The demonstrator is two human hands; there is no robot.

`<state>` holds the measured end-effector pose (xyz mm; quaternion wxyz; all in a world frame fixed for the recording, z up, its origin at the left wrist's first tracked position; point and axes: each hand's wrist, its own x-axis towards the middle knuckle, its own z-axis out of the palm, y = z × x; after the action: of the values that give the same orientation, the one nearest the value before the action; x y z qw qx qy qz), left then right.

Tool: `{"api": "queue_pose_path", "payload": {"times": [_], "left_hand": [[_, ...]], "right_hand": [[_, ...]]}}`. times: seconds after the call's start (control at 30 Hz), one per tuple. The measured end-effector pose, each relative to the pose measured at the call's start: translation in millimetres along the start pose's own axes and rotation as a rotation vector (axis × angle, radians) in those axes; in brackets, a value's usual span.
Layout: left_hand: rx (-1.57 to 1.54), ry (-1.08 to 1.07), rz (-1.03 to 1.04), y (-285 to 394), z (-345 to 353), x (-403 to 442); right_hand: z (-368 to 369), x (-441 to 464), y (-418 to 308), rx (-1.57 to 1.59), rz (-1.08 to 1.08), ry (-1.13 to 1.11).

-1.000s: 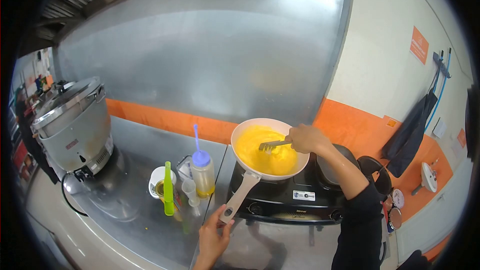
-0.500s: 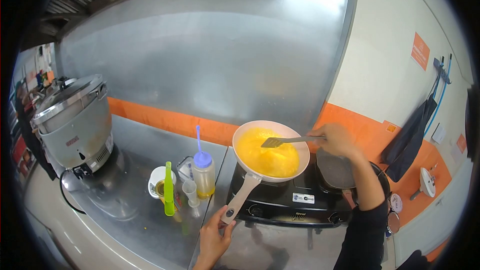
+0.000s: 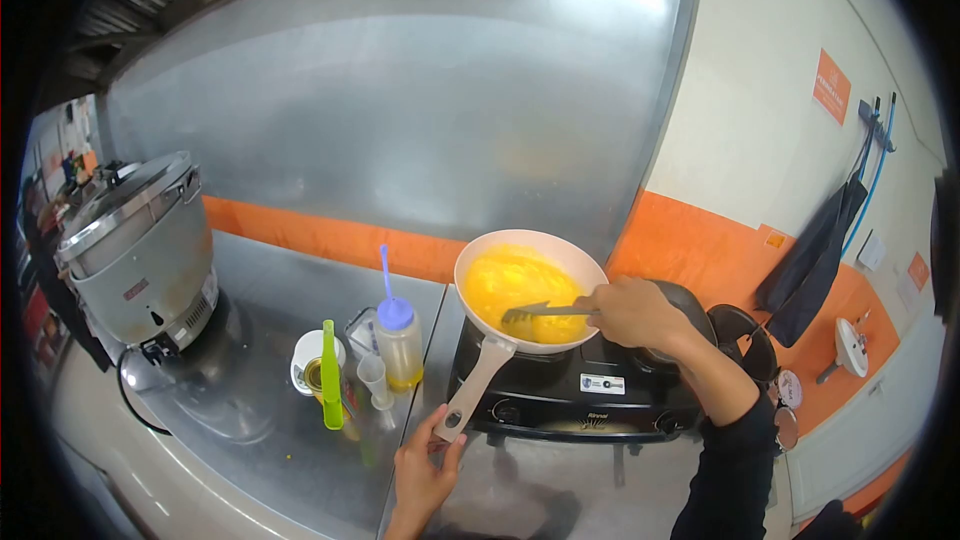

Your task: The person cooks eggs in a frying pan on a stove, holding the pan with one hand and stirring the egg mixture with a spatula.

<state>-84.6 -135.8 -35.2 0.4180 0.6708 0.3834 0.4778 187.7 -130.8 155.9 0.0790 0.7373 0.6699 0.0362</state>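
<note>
My left hand (image 3: 428,465) is closed around the end of the light beige handle of a frying pan (image 3: 570,258). The pan sits over the left burner of a black gas stove (image 3: 560,410), tilted somewhat. Yellow beaten egg (image 3: 510,275) spreads across its inside, partly thickened in folds. In my right hand (image 3: 645,315) is a grey slotted spatula (image 3: 540,313), its head low in the egg near the pan's front side. My right forearm, in a black sleeve, crosses over the right side of the stove and partly hides a dark pan there.
Left of the stove stand a squeeze bottle (image 3: 402,348) with a purple cap, a small clear cup (image 3: 375,380), a white bowl (image 3: 306,360) and bright green tongs (image 3: 330,380). A large rice cooker (image 3: 140,260) is farther left. A dark apron (image 3: 815,250) hangs at right.
My right hand has moved down and toward me, bringing the spatula from the egg's middle to the pan's near side. The egg has shifted toward the far left. The left hand keeps its grip.
</note>
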Motion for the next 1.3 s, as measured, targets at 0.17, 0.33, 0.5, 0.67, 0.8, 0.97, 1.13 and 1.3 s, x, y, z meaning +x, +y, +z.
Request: {"api": "queue_pose_path", "payload": {"times": [0.17,0.33,0.5,0.67,0.8,0.97,1.13,1.3], "left_hand": [[-0.005,0.000,-0.016,-1,0,0],[0.023,0.005,0.010,0,0,1],[0.007,0.002,0.012,0,-1,0],[0.021,-0.022,-0.041,1,-3,1],[-0.019,-0.009,-0.015,-3,-1,0],[-0.012,-0.022,-0.028,1,-3,1],[-0.016,0.001,0.009,-1,-1,1],[-0.018,0.000,-0.019,1,-3,1]], "right_hand": [[11,38,-4,-0.009,0.002,0.038],[42,83,-4,-0.027,0.044,0.065],[62,102,20,-0.034,0.140,0.160],[11,60,40,0.251,0.182,0.227],[-29,-1,37,0.194,0.106,0.201],[-50,-43,17,-0.001,0.008,0.031],[-21,-35,-6,-0.061,-0.132,0.057],[13,-1,-28,-0.026,-0.166,0.082]]}}
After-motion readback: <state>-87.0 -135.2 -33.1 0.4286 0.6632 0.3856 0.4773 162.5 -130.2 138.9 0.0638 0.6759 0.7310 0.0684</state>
